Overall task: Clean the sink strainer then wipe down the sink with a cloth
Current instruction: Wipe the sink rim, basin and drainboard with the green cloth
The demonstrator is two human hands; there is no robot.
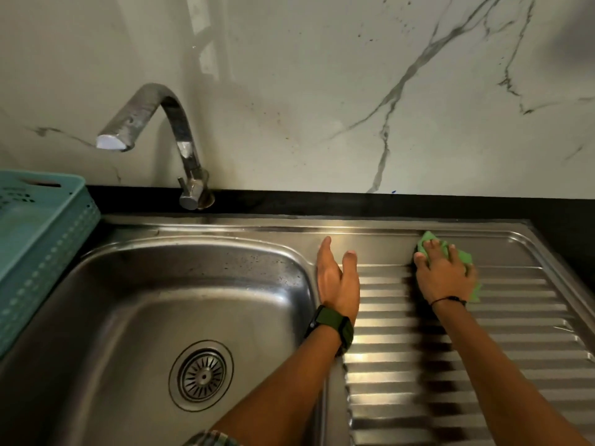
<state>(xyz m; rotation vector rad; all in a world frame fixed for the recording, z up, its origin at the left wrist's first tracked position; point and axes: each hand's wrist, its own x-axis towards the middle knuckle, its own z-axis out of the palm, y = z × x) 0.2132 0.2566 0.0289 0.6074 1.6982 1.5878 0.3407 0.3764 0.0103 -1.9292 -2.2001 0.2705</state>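
Observation:
A steel sink [135, 304] fills the lower left, with its round slotted strainer [202, 375] seated in the drain. To the right lies the ribbed steel drainboard [515, 349]. My right hand [446, 272] presses a green cloth [431, 239] flat onto the far part of the drainboard, fingers spread over it. My left hand [338, 278] rests edge-on on the strip between the basin and the drainboard, fingers straight and holding nothing. A dark green watch sits on that wrist.
A curved metal tap [180, 146] rises behind the basin from a black counter strip [354, 204]. A teal plastic basket [35, 246] stands at the left edge. A white marble-patterned wall [354, 91] closes the back.

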